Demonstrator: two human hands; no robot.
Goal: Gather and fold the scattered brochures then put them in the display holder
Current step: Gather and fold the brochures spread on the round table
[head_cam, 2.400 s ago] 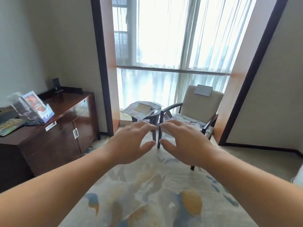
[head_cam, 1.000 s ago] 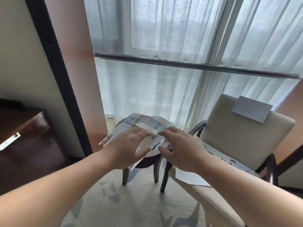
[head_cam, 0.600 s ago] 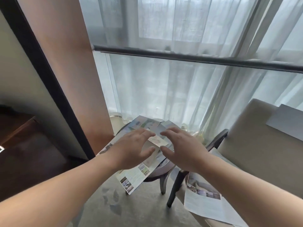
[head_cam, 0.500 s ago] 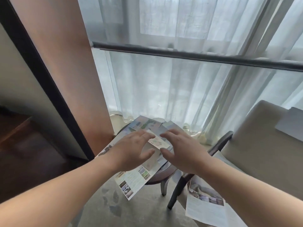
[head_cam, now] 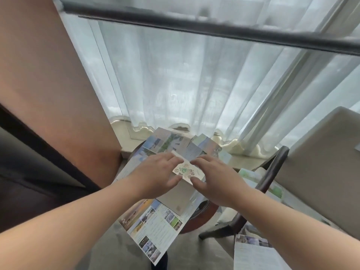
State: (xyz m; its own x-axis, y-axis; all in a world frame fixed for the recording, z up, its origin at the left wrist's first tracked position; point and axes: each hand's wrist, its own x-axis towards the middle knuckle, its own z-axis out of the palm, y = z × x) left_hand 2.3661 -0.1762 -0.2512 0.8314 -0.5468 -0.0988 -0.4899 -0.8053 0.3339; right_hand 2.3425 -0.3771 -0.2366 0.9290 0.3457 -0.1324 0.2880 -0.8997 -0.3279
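Observation:
Several unfolded brochures lie scattered on a small round dark table. A small folded brochure lies on top of the pile. My left hand and my right hand are on either side of it with fingers spread and relaxed, fingertips at its edges. I cannot tell whether they touch it. A large printed brochure hangs over the table's front edge. Other brochures fan out at the back of the table. The display holder is out of view.
A beige armchair with a dark wooden armrest stands right of the table, with more brochures on its seat. Sheer white curtains hang behind. A brown wall panel rises at the left.
I have come closer to the table, which now fills more of the view. Both hands have come down from in front of me to the small folded brochure.

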